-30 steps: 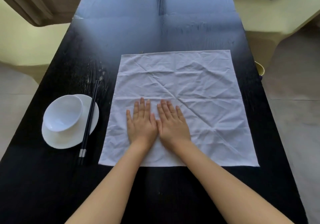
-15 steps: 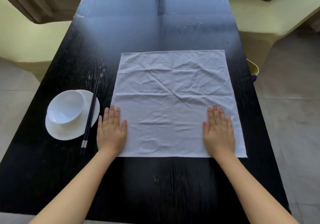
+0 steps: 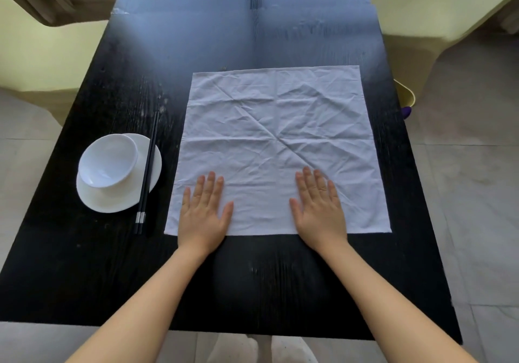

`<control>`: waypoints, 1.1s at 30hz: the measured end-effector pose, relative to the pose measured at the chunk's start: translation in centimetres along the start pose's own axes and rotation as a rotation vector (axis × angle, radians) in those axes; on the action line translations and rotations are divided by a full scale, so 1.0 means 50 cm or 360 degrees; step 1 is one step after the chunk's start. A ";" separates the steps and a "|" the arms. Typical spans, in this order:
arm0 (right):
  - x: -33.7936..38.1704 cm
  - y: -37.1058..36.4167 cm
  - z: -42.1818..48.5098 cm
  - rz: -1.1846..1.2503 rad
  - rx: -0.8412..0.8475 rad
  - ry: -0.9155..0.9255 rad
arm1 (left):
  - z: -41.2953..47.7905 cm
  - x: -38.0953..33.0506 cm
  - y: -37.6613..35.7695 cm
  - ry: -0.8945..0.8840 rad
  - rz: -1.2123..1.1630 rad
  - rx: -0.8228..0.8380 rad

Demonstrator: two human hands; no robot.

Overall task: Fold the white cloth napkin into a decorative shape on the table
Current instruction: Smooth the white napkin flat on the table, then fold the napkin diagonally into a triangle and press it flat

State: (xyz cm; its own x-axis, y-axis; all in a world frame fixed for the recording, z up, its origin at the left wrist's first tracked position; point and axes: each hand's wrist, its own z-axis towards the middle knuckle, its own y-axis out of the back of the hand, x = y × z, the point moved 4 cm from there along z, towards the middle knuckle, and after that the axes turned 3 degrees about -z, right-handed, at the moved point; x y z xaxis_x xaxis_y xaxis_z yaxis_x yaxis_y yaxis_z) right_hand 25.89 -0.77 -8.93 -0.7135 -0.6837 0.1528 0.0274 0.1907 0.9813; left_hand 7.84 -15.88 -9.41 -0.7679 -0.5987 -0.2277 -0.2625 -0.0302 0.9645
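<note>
The white cloth napkin lies spread flat and square on the black table, creased with a diagonal fold line. My left hand presses palm down on the napkin's near left part, fingers apart, heel at the near edge. My right hand lies flat on the near right part, inside the right edge. Neither hand holds anything.
A white bowl sits on a white saucer to the left of the napkin, with black chopsticks lying against the saucer's right side. Pale yellow-green chairs stand at both sides. The table's near edge is close to my body.
My hands slid apart from the napkin's middle toward its sides, then came back inward a little; the left hand now lies fully on the cloth. The napkin looks smoother.
</note>
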 end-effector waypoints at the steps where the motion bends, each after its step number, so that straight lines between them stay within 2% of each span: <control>1: -0.022 0.003 -0.009 -0.0005 0.0011 -0.0042 | -0.006 0.008 0.004 -0.0006 0.0012 0.0018; 6: -0.112 0.021 -0.051 -0.0062 0.0084 -0.0244 | -0.034 0.050 0.017 -0.0082 0.0059 0.0160; 11: -0.145 0.033 -0.068 -0.0049 0.0180 -0.0294 | -0.058 0.093 0.031 -0.0355 0.0162 0.0412; 13: -0.147 0.038 -0.069 -0.0030 0.0236 -0.0276 | -0.058 0.101 0.047 -0.0514 0.0362 0.0497; 15: -0.152 0.042 -0.067 0.0011 0.0319 -0.0242 | -0.055 0.098 0.069 -0.0698 0.0551 0.0469; 19: -0.163 0.062 -0.073 0.0254 0.0391 -0.0106 | -0.035 0.115 0.063 -0.0791 0.0934 0.0537; 23: -0.165 0.086 -0.113 0.0405 0.0337 0.0060 | -0.048 0.079 0.081 -0.1074 0.1110 0.0321; 26: -0.169 0.096 -0.146 0.0416 0.0274 0.0049 | -0.009 0.046 0.126 -0.1115 0.0913 0.0365; 28: -0.171 0.107 -0.153 0.0459 0.0238 -0.0016 | 0.035 0.015 0.177 -0.0994 0.0788 0.0363; 33: -0.171 0.115 -0.151 0.0522 0.0281 -0.0079 | 0.190 -0.080 0.320 -0.0833 0.0444 0.0062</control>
State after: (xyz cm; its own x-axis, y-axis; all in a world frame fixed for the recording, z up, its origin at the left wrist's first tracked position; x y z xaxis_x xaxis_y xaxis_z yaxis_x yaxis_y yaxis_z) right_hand 37.45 0.86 -3.70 -0.7202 -0.5319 0.4455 0.1423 0.5152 0.8452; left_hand 1.14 -6.37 5.65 -0.9944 -0.1051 -0.0118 -0.0232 0.1071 0.9940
